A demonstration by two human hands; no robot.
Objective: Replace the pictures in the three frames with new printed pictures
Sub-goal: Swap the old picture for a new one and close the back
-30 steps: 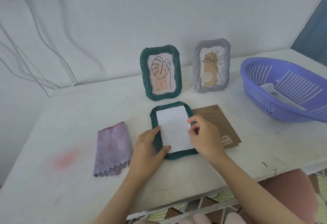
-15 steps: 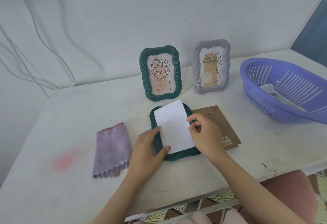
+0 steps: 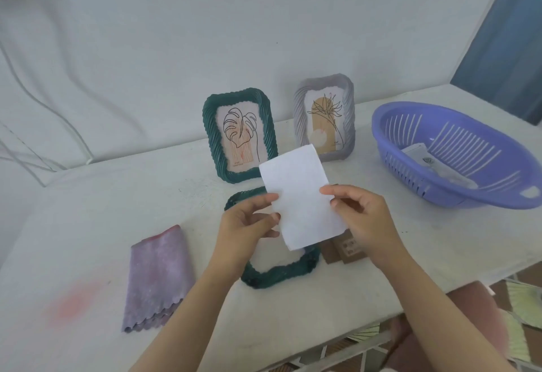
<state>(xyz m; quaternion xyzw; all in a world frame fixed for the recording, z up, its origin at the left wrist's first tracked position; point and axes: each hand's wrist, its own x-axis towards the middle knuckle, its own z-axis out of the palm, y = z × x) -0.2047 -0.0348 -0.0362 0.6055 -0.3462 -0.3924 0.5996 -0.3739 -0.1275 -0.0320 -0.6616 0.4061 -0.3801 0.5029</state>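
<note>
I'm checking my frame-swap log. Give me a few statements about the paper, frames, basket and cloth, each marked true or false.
1. The left hand and right hand hold the paper. True.
2. The paper lies inside the flat frame. False: it is held above it.
3. The green frame and grey frame stand upright. True.
4. The basket is empty. False: paper items lie in it.
5. The cloth lies left of the flat frame. True.

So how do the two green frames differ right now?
The standing green frame is upright and displays a leaf drawing; the flat green frame lies on the table, partly hidden behind the white sheet. Both have ribbed dark green rims.
</note>
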